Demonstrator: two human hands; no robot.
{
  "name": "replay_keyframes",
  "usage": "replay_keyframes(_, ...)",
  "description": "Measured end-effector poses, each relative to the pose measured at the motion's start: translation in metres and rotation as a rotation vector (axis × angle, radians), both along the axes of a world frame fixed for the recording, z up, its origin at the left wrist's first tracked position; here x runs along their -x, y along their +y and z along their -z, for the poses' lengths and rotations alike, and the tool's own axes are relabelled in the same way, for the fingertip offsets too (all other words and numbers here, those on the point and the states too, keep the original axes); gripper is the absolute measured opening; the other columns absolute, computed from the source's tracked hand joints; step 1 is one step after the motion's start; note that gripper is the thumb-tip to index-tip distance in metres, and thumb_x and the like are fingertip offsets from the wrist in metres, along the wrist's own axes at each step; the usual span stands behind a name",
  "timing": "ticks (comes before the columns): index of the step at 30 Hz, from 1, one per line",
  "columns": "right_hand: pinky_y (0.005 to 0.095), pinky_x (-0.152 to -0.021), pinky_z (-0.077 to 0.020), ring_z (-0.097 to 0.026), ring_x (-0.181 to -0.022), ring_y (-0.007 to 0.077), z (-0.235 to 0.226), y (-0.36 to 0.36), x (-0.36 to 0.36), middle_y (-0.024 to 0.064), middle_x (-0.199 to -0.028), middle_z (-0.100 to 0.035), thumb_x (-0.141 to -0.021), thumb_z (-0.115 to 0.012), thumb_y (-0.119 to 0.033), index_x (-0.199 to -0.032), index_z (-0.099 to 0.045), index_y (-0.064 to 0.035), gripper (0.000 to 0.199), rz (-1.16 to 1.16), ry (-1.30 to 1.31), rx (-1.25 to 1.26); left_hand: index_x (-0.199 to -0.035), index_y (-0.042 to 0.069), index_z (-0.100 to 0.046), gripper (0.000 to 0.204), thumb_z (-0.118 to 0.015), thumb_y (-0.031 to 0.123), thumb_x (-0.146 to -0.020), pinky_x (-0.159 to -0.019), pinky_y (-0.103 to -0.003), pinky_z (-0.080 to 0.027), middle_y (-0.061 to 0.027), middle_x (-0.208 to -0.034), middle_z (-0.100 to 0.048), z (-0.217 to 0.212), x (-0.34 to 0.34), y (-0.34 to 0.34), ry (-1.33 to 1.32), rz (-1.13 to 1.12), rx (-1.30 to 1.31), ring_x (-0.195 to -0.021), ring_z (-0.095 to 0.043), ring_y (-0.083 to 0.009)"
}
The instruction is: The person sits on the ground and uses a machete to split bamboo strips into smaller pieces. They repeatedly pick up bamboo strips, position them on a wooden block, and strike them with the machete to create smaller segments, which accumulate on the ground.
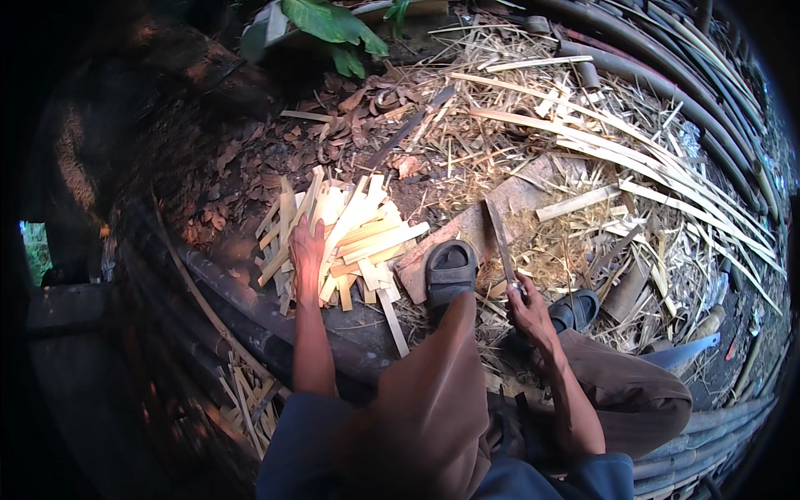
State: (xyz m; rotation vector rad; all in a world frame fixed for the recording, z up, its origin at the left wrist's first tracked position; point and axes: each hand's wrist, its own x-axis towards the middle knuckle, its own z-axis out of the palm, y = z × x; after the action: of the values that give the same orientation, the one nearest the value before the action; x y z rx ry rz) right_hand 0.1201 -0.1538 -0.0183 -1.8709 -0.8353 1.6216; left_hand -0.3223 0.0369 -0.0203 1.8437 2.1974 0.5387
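Observation:
My left hand [307, 244] lies on the left side of a pile of short, pale bamboo slats [362, 229], its fingers stretched out over them. It does not visibly grip any slat. My right hand [533, 312] is closed round the handle of a long, narrow knife [500, 237]. The blade points away from me, over a flat board [454, 237] on the ground. The handle is mostly hidden in my fingers. Between my hands, my sandalled left foot [451, 271] rests by the board's near edge.
Long split bamboo strips [600, 142] and shavings cover the ground on the right. Dark bamboo poles [667, 75] curve along the far right. A saw blade [682, 352] lies beside my right knee. More poles [225, 292] run along the left; dry leaves [333, 121] lie beyond the pile.

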Motion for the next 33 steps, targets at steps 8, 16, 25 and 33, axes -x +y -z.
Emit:
replay_keyframes(8, 0.0289, -0.062, -0.0505, -0.06, -0.073, 0.0132, -0.022, -0.025, -0.009, 0.0073, -0.098, -0.062, -0.095, -0.069, -0.032, -0.148, -0.041, -0.0087, 0.064, 0.209, 0.335, 0.106, -0.147, 0.004, -0.041, 0.082, -0.075, 0.042, -0.083, -0.11, -0.052, -0.034, -0.0292, -0.148, -0.039, 0.019, -0.055, 0.002, 0.307, 0.036, 0.142, -0.138, -0.038, -0.0426)
replay_keyframes(16, 0.0305, -0.055, -0.0546, -0.063, -0.064, 0.0161, 0.008, -0.047, 0.019, 0.006, -0.088, -0.062, -0.101, -0.06, -0.023, -0.146, -0.042, -0.0139, 0.05, 0.488, 0.527, 0.123, -0.116, -0.002, -0.058, 0.035, -0.068, 0.015, -0.087, -0.087, -0.046, -0.05, -0.0224, -0.106, -0.063, 0.033, -0.388, 0.014, -0.409, 0.997, 0.044, -0.101, -0.061, -0.0421)
replay_keyframes(25, 0.0322, -0.062, -0.0457, -0.055, -0.066, 0.0147, 0.03, -0.054, -0.006, 0.0009, -0.073, -0.057, -0.091, -0.069, -0.044, -0.111, -0.063, -0.0026, 0.046, 0.224, -0.095, 0.046, -0.104, 0.002, -0.058, 0.019, -0.051, 0.017, -0.094, -0.071, -0.043, -0.045, -0.0142, -0.085, -0.063, 0.065, -0.432, 0.02, -0.297, 0.951, 0.39, -0.079, -0.06, -0.0311)
replay_keyframes(33, 0.0298, -0.05, -0.0376, -0.045, -0.057, 0.0101, 0.007, -0.035, -0.029, -0.0001, -0.063, -0.051, -0.09, -0.069, -0.025, -0.092, -0.06, -0.0038, 0.023, 0.469, -0.318, -0.208, -0.149, 0.01, -0.037, 0.055, -0.05, 0.039, -0.105, -0.083, -0.033, -0.052, -0.0067, -0.102, -0.06, -0.071, -0.327, -0.033, -1.294, 0.503, 0.616, -0.089, -0.059, -0.0142)
